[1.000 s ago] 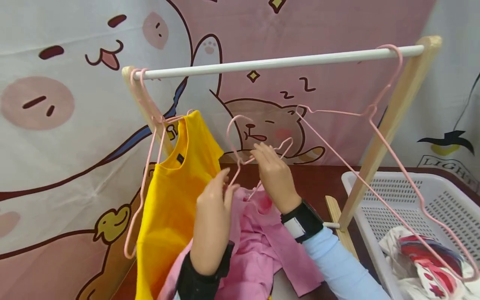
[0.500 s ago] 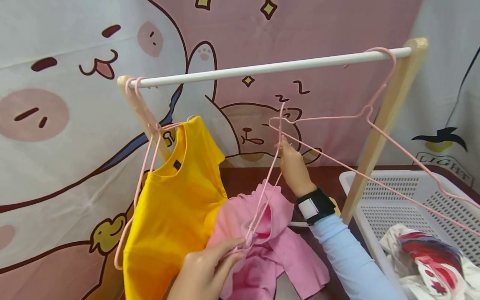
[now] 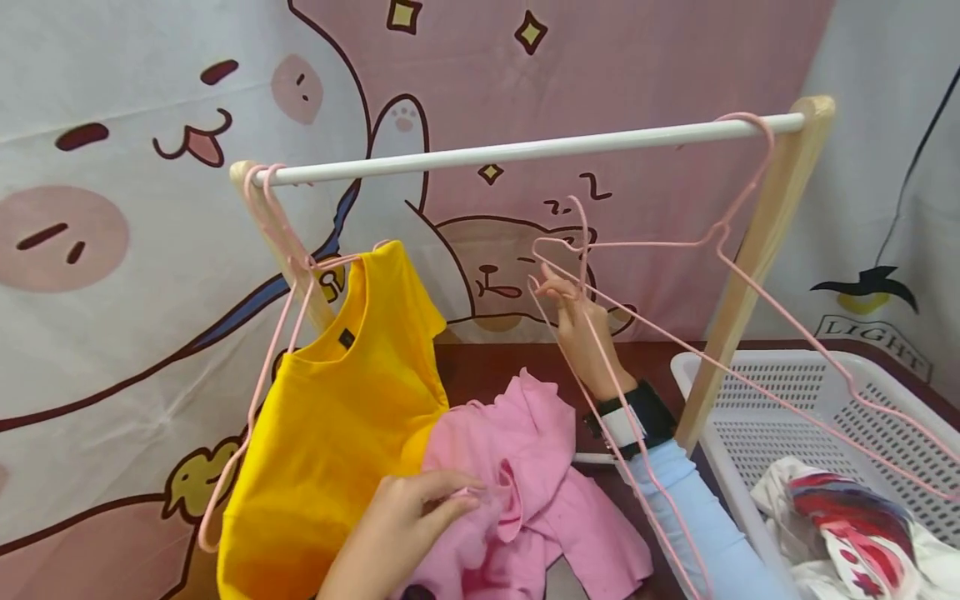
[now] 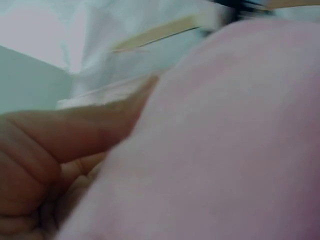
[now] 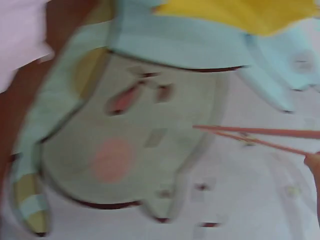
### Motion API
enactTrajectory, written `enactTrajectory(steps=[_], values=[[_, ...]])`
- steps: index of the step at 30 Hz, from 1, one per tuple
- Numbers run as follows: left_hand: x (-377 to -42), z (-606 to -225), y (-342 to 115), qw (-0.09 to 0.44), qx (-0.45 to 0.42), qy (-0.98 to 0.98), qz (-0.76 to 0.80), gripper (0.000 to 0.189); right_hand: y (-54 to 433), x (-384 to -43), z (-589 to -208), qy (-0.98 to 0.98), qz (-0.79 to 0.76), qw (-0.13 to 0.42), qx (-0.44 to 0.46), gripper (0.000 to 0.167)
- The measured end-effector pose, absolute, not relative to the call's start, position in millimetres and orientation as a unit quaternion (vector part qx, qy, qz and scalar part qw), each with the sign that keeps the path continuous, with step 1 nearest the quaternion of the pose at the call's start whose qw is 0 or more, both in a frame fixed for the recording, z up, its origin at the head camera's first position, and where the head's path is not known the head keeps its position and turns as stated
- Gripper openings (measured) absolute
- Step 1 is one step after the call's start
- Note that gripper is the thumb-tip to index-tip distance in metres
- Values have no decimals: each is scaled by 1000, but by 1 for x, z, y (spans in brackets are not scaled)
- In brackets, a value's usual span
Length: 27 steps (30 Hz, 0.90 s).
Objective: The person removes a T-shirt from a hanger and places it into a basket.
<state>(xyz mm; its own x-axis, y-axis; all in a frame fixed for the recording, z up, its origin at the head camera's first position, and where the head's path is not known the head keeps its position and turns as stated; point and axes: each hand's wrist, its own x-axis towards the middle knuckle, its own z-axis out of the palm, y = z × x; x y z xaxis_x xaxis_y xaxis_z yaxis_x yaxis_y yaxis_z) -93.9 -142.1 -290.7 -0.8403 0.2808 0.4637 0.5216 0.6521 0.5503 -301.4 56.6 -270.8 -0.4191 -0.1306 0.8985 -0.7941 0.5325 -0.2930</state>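
Note:
My right hand (image 3: 588, 337) holds a pink wire hanger (image 3: 609, 350) by its upper part, hook pointing up. The hanger's body slants down past the right wrist, apart from the clothes; part of the hanger (image 5: 260, 133) also shows in the right wrist view. My left hand (image 3: 408, 521) pinches the edge of a pink long-sleeved top (image 3: 495, 442), which lies crumpled with a sleeve spread to the right. In the left wrist view, the thumb (image 4: 85, 127) lies against the pink cloth. A yellow T-shirt (image 3: 360, 392) hangs on the left.
A rack with a white rod (image 3: 525, 152) and wooden posts (image 3: 780, 192) stands ahead. Another pink hanger (image 3: 716, 242) hangs bare at its right end. A white basket (image 3: 693, 375) holds a white garment (image 3: 847, 525) with a red print, right.
The pink hanger has come out of the top's neckline and swung right, in the right hand. The left hand moved down and left to the top's edge; the view has shifted slightly.

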Motion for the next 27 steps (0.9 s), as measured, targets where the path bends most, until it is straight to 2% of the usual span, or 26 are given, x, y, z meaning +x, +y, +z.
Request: enactTrajectory(steps=[2,6,10,18,20,22,24,25,27], values=[[-110,-294,-131,145,-191,-903,-358,12,55,-286,-257,-737,409,441,308,13],[-143,-308,-111,143,-165,-918,-330,11,58,-266,-225,-682,509,431,300,22],[-163,-318,-102,142,-148,-929,-308,11,62,-274,-207,-657,554,423,288,28],[-167,-337,-106,117,-145,-933,-309,10,74,-298,-235,-755,515,343,216,33],[-165,-340,-109,89,-156,-936,-304,30,81,-299,-242,-758,515,336,218,35],[-160,-343,-114,41,-173,-946,-273,64,88,-299,-246,-757,522,329,215,39],[-154,-347,-121,-15,-184,-953,-239,97,92,-300,-252,-732,569,300,226,42],[-151,-350,-124,-36,-187,-958,-216,110,94,-299,-257,-719,596,278,224,43],[-146,-358,-130,-63,-173,-966,-183,122,94,-296,-269,-693,648,241,205,44]])
